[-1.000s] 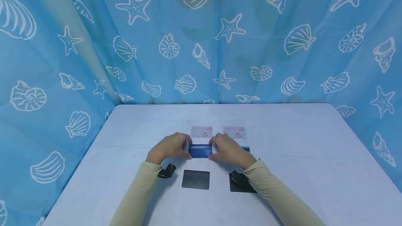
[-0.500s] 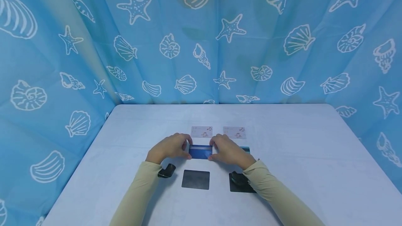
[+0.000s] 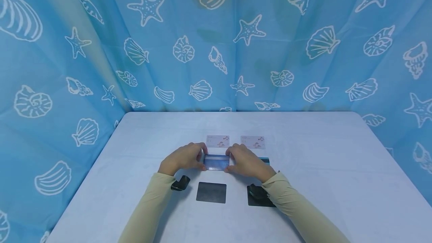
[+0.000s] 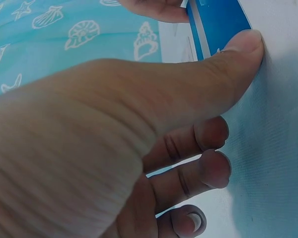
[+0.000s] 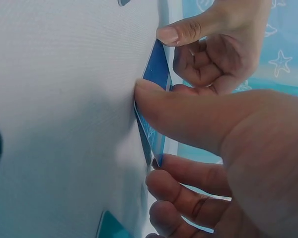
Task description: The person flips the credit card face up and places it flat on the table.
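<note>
A blue plastic card (image 3: 216,164) with a pale stripe lies between the two hands in the head view. My left hand (image 3: 186,156) pinches its left end, the thumb at the near corner and a finger at the far one. At the opposite end, my right hand (image 3: 247,162) grips the card the same way. In the right wrist view the card (image 5: 158,67) is seen nearly edge-on, tilted close over the white tabletop. The left wrist view shows the left thumb (image 4: 243,44) across the card's corner, with the other fingers loosely curled below.
Two pale printed cards (image 3: 218,141) lie side by side beyond the hands. Nearer are a dark card (image 3: 211,192) and a second dark card (image 3: 261,201), partly covered by the right forearm. A teal-edged card (image 3: 265,159) shows behind the right hand. A blue seashell curtain (image 3: 216,48) hangs behind the table.
The blue card's face looks paler and shinier now, its tilt slightly changed. Both hands keep their hold in nearly the same place.
</note>
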A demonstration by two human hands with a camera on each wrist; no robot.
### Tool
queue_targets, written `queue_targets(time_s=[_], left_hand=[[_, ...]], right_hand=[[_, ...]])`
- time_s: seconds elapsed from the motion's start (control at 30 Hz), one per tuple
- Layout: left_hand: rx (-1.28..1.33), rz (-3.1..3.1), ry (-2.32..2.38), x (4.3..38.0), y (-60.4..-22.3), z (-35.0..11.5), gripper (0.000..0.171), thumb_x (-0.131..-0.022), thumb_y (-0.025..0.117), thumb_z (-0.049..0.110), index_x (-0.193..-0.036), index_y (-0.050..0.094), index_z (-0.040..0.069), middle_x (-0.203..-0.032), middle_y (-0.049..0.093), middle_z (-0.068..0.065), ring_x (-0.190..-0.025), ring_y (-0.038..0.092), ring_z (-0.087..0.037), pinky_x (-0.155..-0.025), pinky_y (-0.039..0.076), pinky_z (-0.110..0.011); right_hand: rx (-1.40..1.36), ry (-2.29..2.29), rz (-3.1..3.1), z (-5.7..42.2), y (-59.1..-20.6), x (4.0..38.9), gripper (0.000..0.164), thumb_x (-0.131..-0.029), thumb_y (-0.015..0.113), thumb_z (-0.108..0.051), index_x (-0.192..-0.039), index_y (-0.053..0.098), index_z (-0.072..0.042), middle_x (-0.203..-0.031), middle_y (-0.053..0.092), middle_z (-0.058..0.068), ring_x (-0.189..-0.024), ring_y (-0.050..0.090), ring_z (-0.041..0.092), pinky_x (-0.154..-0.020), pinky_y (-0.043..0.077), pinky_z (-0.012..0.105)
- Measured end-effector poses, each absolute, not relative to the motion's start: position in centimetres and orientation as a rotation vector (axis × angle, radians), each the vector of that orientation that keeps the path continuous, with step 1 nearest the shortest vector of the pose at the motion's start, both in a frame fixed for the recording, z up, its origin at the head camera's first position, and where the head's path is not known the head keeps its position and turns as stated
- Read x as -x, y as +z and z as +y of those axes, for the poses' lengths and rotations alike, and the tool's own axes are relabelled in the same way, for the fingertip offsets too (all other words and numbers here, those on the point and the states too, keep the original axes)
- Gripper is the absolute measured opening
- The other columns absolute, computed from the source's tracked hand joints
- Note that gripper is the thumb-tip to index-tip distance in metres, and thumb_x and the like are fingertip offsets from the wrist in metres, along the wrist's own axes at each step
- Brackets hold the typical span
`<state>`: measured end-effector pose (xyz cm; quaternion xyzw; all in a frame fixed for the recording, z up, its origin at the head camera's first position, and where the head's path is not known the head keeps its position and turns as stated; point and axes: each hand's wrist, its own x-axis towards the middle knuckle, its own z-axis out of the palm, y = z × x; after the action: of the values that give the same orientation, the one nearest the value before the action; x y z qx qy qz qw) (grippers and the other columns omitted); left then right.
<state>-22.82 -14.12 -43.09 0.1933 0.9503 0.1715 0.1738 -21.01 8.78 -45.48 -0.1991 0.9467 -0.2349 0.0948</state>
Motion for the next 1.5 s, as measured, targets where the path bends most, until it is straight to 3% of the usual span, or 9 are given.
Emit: queue_targets(time_s=[0.47, 1.07, 1.5], left_hand=[[-0.529, 2.685, 0.477, 23.2, -43.3, -14.2, 0.048, -0.083, 0.088, 0.025, -0.122, 0.061, 0.014, -0.087, 0.059, -0.001, -0.08, 0.056, -0.015, -0.073, 0.046, -0.03], [-0.519, 2.681, 0.492, 23.2, -43.3, -14.4, 0.048, -0.082, 0.089, 0.031, -0.121, 0.066, 0.015, -0.086, 0.059, -0.001, -0.078, 0.056, -0.016, -0.071, 0.045, -0.03], [-0.646, 2.717, 0.509, 22.8, -42.3, -13.7, 0.058, -0.081, 0.089, 0.038, -0.128, 0.064, 0.014, -0.083, 0.06, 0.001, -0.076, 0.055, -0.015, -0.068, 0.045, -0.029]], right_hand=[[0.577, -0.728, 2.762, 8.8, -45.2, 21.0, 0.064, -0.078, 0.092, -0.029, -0.13, 0.062, -0.005, -0.11, 0.062, 0.004, -0.101, 0.052, 0.02, -0.092, 0.049, 0.039], [0.561, -0.717, 2.761, 8.7, -45.0, 20.9, 0.06, -0.079, 0.091, -0.029, -0.126, 0.063, -0.006, -0.103, 0.059, 0.002, -0.099, 0.051, 0.019, -0.089, 0.048, 0.038], [0.58, -0.698, 2.803, 8.9, -43.8, 20.6, 0.062, -0.077, 0.092, -0.031, -0.128, 0.066, -0.007, -0.105, 0.062, 0.004, -0.096, 0.052, 0.019, -0.087, 0.049, 0.037]])
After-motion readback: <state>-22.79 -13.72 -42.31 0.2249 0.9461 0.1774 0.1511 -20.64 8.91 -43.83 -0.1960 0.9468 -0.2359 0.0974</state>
